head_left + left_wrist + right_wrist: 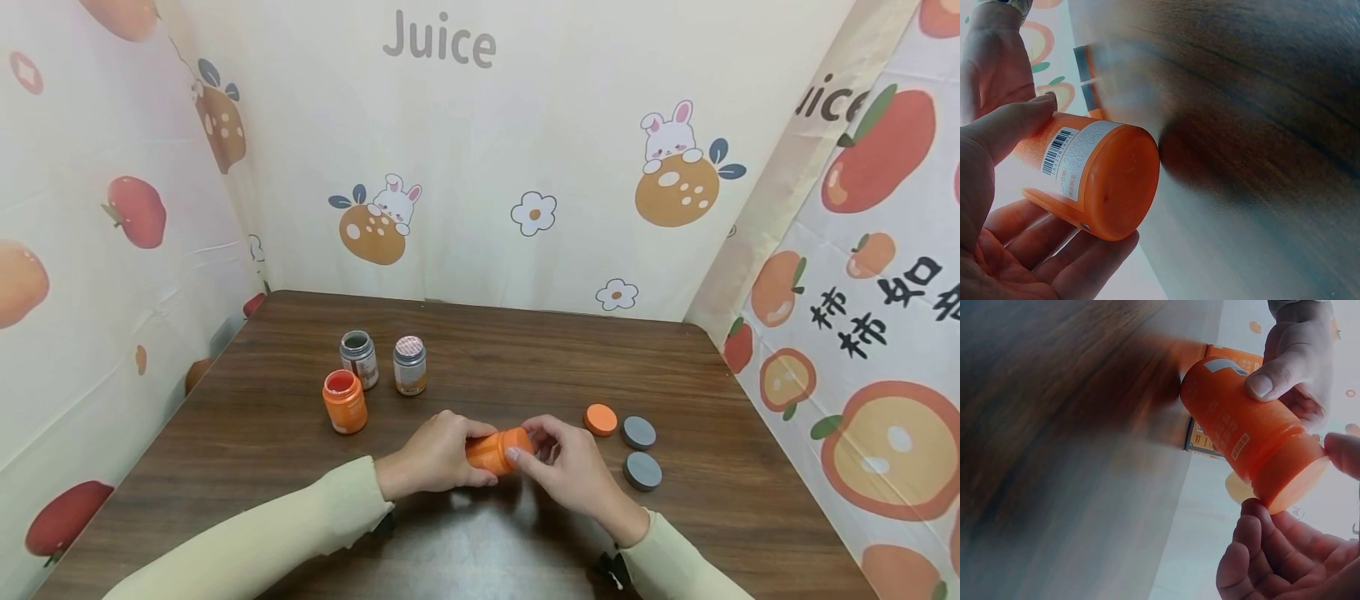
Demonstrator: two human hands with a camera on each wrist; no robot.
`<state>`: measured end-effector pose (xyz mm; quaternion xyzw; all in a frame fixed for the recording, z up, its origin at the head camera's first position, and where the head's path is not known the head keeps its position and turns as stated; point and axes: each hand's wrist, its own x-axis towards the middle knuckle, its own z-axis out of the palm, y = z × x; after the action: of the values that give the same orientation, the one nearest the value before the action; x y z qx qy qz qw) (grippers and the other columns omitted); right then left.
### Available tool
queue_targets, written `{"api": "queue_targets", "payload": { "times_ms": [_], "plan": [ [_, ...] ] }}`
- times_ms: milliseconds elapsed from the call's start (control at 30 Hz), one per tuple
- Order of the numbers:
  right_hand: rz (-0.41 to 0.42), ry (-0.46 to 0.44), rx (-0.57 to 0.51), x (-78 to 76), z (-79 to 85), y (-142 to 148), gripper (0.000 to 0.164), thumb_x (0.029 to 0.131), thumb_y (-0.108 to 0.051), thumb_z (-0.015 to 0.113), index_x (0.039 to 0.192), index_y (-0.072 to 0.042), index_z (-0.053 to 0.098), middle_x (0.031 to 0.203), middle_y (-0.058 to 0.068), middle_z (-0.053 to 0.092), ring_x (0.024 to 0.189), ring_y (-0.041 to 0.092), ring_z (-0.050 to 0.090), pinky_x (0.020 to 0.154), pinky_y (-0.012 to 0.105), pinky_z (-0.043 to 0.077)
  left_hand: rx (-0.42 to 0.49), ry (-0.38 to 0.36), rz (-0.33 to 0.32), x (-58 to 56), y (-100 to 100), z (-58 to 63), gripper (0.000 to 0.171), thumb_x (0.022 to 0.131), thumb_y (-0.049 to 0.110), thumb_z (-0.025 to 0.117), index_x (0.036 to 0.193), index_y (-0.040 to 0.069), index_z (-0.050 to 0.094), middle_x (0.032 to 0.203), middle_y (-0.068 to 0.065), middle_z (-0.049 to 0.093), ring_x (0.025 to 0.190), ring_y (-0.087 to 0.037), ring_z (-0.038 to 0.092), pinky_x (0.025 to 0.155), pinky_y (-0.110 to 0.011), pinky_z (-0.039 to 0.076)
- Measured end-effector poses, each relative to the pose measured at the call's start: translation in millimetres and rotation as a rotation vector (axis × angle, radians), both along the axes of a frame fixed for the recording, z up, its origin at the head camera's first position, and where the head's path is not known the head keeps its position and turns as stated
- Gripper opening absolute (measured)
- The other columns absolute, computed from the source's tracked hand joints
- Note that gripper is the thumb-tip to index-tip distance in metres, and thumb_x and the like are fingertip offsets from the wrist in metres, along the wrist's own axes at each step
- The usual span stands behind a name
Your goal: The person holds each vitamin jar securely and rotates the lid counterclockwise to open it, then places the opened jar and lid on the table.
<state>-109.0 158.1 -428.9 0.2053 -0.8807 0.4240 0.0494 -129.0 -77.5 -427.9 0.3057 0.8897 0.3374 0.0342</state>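
Observation:
My left hand (437, 456) grips an orange bottle (486, 453) round its body, tilted over the middle front of the table. Its base and a white barcode label (1063, 156) face the left wrist camera. On the bottle's neck sits an orange cap (1291, 478), pinched at its rim between the thumb and fingers of my right hand (576, 473). Whether the cap is loose or tight cannot be seen. To the right of that hand lie a loose orange cap (600, 419) and two grey caps (639, 432), (642, 471).
An uncapped orange bottle (346, 408) stands on the left of the brown table (510, 342). Behind it is an open grey-necked bottle (361, 362). Beside them stands another grey-necked bottle (410, 371) with a patterned seal over its mouth. Fruit-printed curtains (480, 150) hang around the table.

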Motion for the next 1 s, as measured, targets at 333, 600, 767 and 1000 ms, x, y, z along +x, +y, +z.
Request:
{"api": "queue_targets", "payload": {
  "times_ms": [333, 600, 767, 1000],
  "plan": [
    [0.132, 0.139, -0.020, -1.6, -2.4, 5.8, 0.043, 0.082, -0.022, 0.088, 0.120, -0.017, 0.069, 0.098, -0.012, 0.065, 0.086, 0.022, 0.064, 0.071, 0.034, 0.053, -0.010, 0.014, -0.005, -0.2, 0.1, 0.2, 0.048, 0.074, 0.033, 0.094, 0.116, 0.017, 0.077, 0.089, 0.014, 0.070, 0.070, -0.003, 0.058, 0.064, -0.022, 0.047],
    [0.202, 0.197, -0.009, -2.4, -2.5, 6.9, 0.056, 0.075, -0.004, 0.089, 0.123, -0.022, 0.067, 0.115, -0.012, 0.065, 0.097, 0.010, 0.060, 0.079, 0.039, 0.054, -0.018, 0.017, -0.008, -0.7, -0.4, -1.0, 0.049, 0.074, 0.034, 0.093, 0.117, 0.017, 0.077, 0.091, 0.013, 0.071, 0.071, -0.003, 0.058, 0.065, -0.023, 0.047],
    [0.225, 0.211, -0.009, -1.8, -0.8, 6.9, 0.066, 0.070, 0.007, 0.087, 0.123, -0.026, 0.067, 0.121, -0.013, 0.063, 0.102, 0.012, 0.059, 0.082, 0.035, 0.052, -0.016, 0.030, -0.012, -0.8, -0.5, -1.0, 0.049, 0.074, 0.033, 0.094, 0.117, 0.017, 0.077, 0.090, 0.013, 0.071, 0.070, -0.003, 0.058, 0.064, -0.023, 0.047],
    [0.229, 0.219, -0.002, -1.3, 0.5, 6.9, 0.070, 0.070, 0.001, 0.090, 0.130, -0.023, 0.064, 0.125, -0.010, 0.061, 0.106, 0.013, 0.059, 0.085, 0.036, 0.052, -0.016, 0.020, -0.007, -0.4, -0.6, -0.1, 0.050, 0.074, 0.033, 0.094, 0.117, 0.016, 0.077, 0.090, 0.012, 0.071, 0.070, -0.003, 0.058, 0.064, -0.023, 0.047]
  ]
}}
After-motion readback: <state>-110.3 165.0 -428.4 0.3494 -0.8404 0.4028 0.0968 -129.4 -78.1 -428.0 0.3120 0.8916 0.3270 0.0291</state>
